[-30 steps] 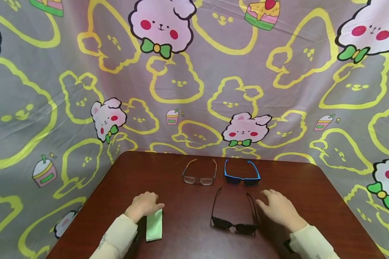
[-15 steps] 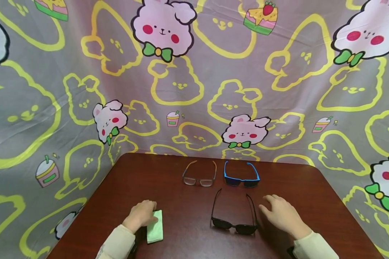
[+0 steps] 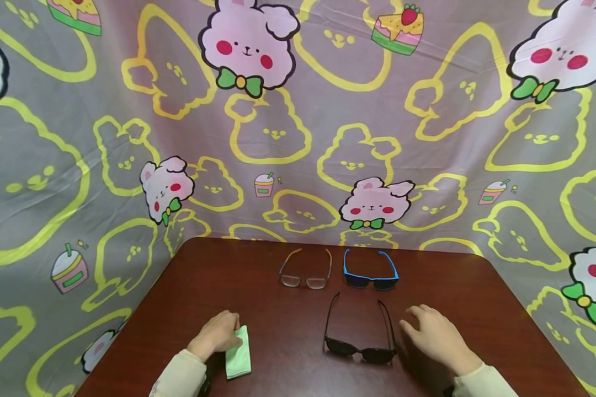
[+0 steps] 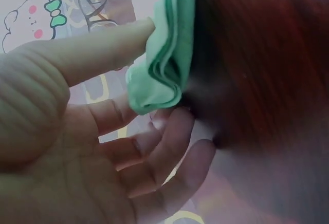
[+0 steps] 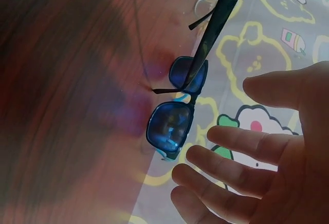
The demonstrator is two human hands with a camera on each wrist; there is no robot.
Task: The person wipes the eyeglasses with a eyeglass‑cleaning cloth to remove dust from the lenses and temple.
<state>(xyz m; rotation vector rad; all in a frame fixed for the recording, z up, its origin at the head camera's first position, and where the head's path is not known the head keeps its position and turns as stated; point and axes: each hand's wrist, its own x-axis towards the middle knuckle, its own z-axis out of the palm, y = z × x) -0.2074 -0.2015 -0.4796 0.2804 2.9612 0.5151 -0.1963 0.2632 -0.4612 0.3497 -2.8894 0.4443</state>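
Note:
My left hand [image 3: 217,334] pinches the end of a folded light green cloth [image 3: 238,358] at the table's left. In the left wrist view the thumb lies on one side of the cloth [image 4: 172,44] and the index finger on the other, while the remaining fingers curl loosely below. My right hand [image 3: 439,337] hovers low over the table just right of black sunglasses [image 3: 360,351], which lie with temples unfolded and pointing away. Its fingers are relaxed and hold nothing. The right wrist view shows a black temple [image 5: 216,34] above the spread thumb and fingers.
Behind the black sunglasses lie blue-framed sunglasses [image 3: 371,280] and, left of them, clear glasses [image 3: 304,280] with brownish temples. The dark red-brown table [image 3: 278,325] ends at a curtain [image 3: 298,138] with bunny prints along its back and sides.
The left hand has come down and closed thumb and finger on the cloth's end, turning the cloth slightly. The right hand has drawn back slightly from the black sunglasses.

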